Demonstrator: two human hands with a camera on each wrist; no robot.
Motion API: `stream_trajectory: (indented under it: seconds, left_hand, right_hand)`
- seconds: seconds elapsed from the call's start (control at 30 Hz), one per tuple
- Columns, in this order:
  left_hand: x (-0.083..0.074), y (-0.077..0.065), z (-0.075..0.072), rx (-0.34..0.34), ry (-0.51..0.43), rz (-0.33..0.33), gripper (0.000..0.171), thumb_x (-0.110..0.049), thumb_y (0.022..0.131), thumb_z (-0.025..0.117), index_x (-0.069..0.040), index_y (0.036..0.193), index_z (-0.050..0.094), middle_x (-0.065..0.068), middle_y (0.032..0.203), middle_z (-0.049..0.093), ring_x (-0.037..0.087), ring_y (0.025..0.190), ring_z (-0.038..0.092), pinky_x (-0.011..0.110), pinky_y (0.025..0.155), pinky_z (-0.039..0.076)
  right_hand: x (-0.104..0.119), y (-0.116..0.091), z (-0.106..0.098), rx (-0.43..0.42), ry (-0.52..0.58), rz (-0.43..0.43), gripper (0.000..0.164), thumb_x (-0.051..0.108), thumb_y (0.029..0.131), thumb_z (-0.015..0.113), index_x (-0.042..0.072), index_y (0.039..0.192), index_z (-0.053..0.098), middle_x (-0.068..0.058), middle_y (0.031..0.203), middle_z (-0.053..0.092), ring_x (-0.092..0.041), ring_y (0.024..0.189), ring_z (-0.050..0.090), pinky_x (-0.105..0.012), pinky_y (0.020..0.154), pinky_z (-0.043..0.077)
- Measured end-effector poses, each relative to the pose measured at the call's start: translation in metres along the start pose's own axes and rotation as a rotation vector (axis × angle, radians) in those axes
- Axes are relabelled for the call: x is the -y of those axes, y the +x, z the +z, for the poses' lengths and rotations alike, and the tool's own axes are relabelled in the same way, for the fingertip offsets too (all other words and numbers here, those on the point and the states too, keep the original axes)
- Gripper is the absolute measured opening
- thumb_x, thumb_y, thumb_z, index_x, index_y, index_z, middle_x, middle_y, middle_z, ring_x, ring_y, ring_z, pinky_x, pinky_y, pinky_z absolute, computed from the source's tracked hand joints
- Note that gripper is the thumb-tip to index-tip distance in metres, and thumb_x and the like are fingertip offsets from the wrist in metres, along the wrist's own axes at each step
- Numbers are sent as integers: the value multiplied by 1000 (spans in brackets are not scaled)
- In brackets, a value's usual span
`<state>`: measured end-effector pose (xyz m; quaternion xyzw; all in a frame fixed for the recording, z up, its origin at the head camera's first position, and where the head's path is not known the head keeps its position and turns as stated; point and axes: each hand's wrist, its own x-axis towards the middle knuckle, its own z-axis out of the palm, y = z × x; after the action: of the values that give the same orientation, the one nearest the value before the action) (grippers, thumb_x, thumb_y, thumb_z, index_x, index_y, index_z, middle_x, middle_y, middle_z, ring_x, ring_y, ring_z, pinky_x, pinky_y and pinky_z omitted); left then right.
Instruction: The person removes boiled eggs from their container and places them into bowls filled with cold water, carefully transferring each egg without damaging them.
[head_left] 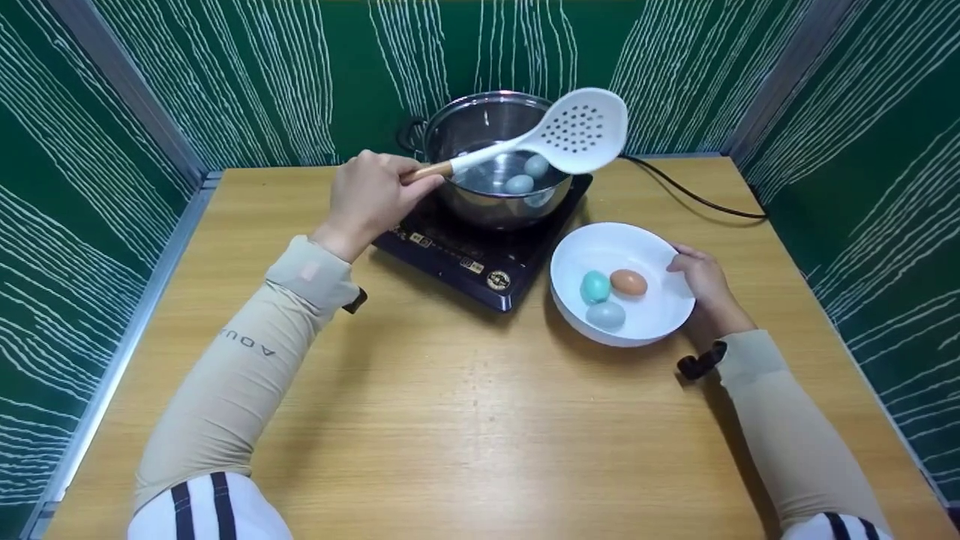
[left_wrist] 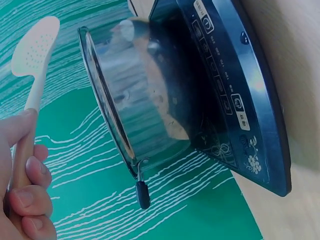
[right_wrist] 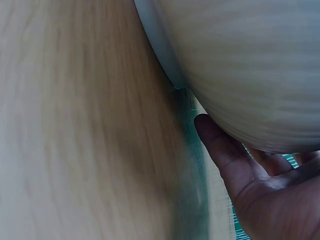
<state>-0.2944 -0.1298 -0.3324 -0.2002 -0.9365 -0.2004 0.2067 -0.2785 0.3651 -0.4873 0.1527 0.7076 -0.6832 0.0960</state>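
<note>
My left hand (head_left: pixel 375 191) grips the wooden handle of a white slotted skimmer (head_left: pixel 581 131), held over a steel pot (head_left: pixel 502 206); its perforated head carries nothing. Inside the pot lie two pale blue eggs (head_left: pixel 519 184). In the left wrist view the fingers wrap round the skimmer's handle (left_wrist: pixel 22 165). On the right, my right hand (head_left: pixel 705 281) holds a white bowl (head_left: pixel 667 322), thumb over the rim and fingers against the outside. A turquoise egg (head_left: pixel 595 286), a brown egg (head_left: pixel 628 283) and a pale blue egg (head_left: pixel 606 316) lie in it. The right wrist view shows fingers under the bowl's ribbed side (right_wrist: pixel 260 75).
The pot stands on a black induction cooker (head_left: pixel 465 262) at the back of the wooden table (head_left: pixel 480 420). A black cord (head_left: pixel 697 196) runs to the right wall. Green walls with white streaks (head_left: pixel 262 82) enclose the back and sides.
</note>
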Motion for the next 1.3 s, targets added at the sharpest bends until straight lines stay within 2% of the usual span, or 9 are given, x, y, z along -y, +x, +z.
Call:
stream_trajectory:
  seconds: [0.13,0.37,0.47,0.63,0.9,1.03,1.13,1.2,1.3]
  left_hand:
    - [1,3,-3,6,2,-57,45,-53,104,71,-12,113,86,8,84,75,25,73,60,33,60,34]
    - [1,9,-6,29,-25,-165,43,-54,103,71,-13,107,87,5,79,67,23,74,58,34,60,33]
    - [0,14,-7,49,-38,-206,44,-55,103,71,-15,110,87,4,85,70,22,78,59,34,63,34]
    - [-3,23,-7,92,-35,-261,45,-56,104,69,-14,109,87,2,83,68,20,77,58,34,62,34]
    - [-6,33,-6,152,10,-332,47,-54,105,67,-11,104,85,2,80,66,19,72,58,33,59,36]
    - [-5,39,-5,155,76,-341,45,-50,107,65,-10,93,79,0,70,54,19,65,53,32,54,31]
    - [-4,42,-6,163,120,-345,42,-47,108,65,-9,91,74,-1,69,46,19,64,50,32,54,30]
    - [-4,44,-7,175,148,-353,41,-46,108,66,-8,96,75,0,72,47,20,66,51,33,55,32]
    - [-5,48,-8,207,186,-367,41,-46,109,65,-6,111,77,3,79,54,22,71,56,34,58,38]
  right_hand:
    - [1,1,0,1,-41,-11,69,6,104,45,7,171,28,-10,180,23,-25,168,24,-31,133,26]
    - [1,2,1,11,28,0,70,3,102,44,7,171,31,-10,179,27,-22,164,32,-23,127,34]
    - [1,1,1,9,44,13,70,3,103,44,8,171,30,-8,179,26,-21,165,30,-25,129,31]
    - [1,0,1,30,39,34,70,4,104,43,12,172,30,-4,180,23,-21,168,24,-32,134,23]
    - [0,1,0,26,45,28,68,4,104,42,12,171,32,-3,180,25,-20,168,25,-32,134,23]
    - [0,1,0,21,20,11,68,4,103,43,10,171,32,-6,180,24,-21,167,25,-30,133,25]
    - [-1,1,-1,17,-1,-8,68,4,103,44,8,170,32,-8,179,27,-21,166,29,-26,130,30]
    - [-3,2,-2,-3,-54,-46,67,5,102,47,6,168,37,-2,170,47,-17,155,46,-20,121,39]
    - [-5,3,-2,-29,-129,-74,65,7,102,49,4,166,41,-2,165,53,-7,137,56,-13,107,46]
